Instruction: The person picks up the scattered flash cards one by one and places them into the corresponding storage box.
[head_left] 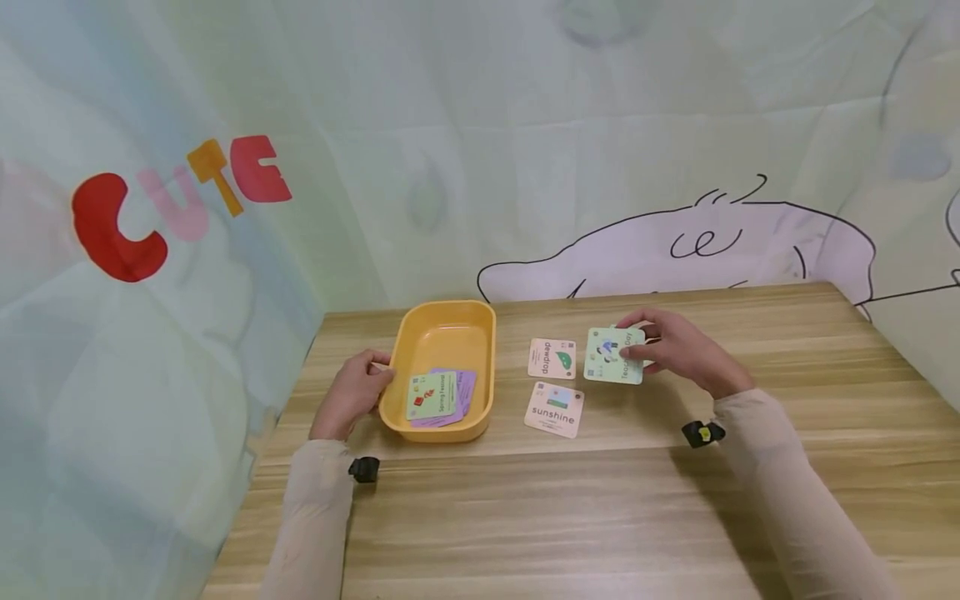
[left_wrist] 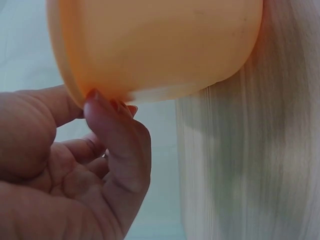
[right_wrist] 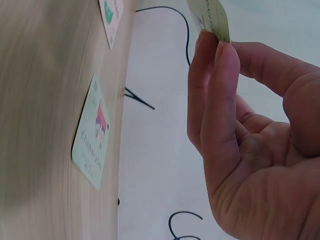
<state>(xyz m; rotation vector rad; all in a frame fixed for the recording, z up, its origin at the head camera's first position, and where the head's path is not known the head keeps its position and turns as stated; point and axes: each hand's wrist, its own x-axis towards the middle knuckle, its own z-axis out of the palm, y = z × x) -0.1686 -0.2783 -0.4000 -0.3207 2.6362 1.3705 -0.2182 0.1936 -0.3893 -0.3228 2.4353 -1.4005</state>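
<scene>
My left hand (head_left: 355, 390) pinches the left rim of a yellow plastic tray (head_left: 442, 315); the left wrist view shows thumb and fingers at the tray's edge (left_wrist: 150, 55). Inside the tray, a green "Spring Festival" card (head_left: 431, 396) lies over purple cards (head_left: 467, 387). Between its thumb and fingers, my right hand (head_left: 678, 346) holds a pale green picture card (head_left: 606, 367) by one edge, raised above the table. In the right wrist view, another green card (right_wrist: 92, 135) lies on the tabletop below that hand; the held card mostly hides this spot in the head view.
To the right of the tray, a pink "dewdrop" card (head_left: 547, 358) lies behind a pink "sunshine" card (head_left: 555, 410). The wooden table (head_left: 525, 517) meets a printed cloth backdrop (head_left: 420, 167) at its back and left edges. Both sleeves carry small black wrist cameras.
</scene>
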